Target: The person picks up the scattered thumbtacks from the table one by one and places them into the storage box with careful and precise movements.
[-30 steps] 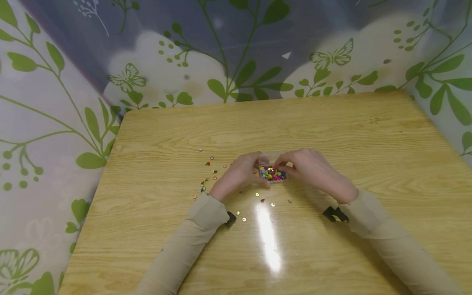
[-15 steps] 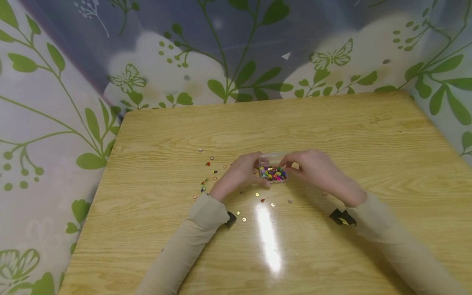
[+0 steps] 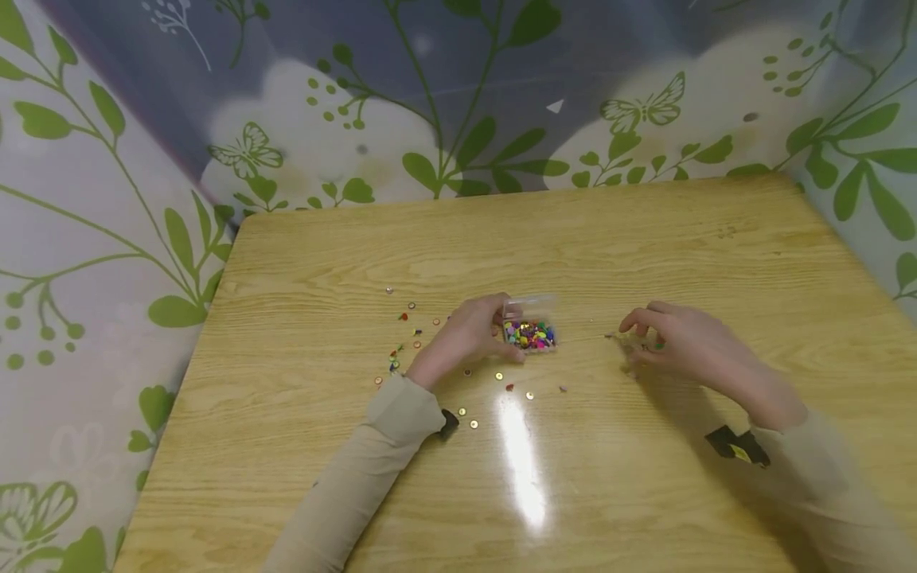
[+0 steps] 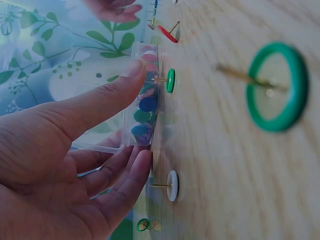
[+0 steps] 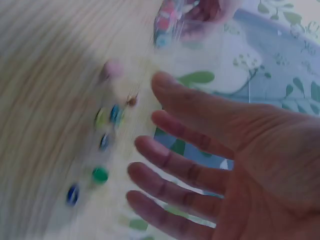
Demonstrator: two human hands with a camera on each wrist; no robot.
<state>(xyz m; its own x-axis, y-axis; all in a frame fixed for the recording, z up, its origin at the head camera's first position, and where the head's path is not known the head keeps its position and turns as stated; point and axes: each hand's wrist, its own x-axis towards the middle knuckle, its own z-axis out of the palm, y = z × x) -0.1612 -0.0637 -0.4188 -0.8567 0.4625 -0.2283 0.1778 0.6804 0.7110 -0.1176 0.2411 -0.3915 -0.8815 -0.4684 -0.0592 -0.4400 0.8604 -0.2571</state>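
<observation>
In the head view a small clear plastic box [image 3: 532,350] of colourful thumbtacks stands on the table, its see-through lid [image 3: 532,305] raised at the back. My left hand [image 3: 467,333] holds the box at its left end, thumb in front and fingers behind. To the right of the box, my right hand [image 3: 691,344] hovers low over the wood with nothing in its spread, loosely bent fingers. Below those fingers lie several thumbtacks, among them a green thumbtack [image 5: 100,175] and a dark blue thumbtack [image 5: 73,194], blurred in the right wrist view.
Loose thumbtacks are scattered left of the box and in front of it, such as a gold thumbtack [image 3: 499,376]. A large green-rimmed thumbtack [image 4: 277,87] lies point-out close to the left wrist camera. Behind the wooden table [image 3: 458,255] stands a leaf-patterned wall [image 3: 401,103].
My right hand has left the box's right end and moved to the right, its fingers loosening. Thumbtacks now show beneath it. My left hand and the box have stayed put.
</observation>
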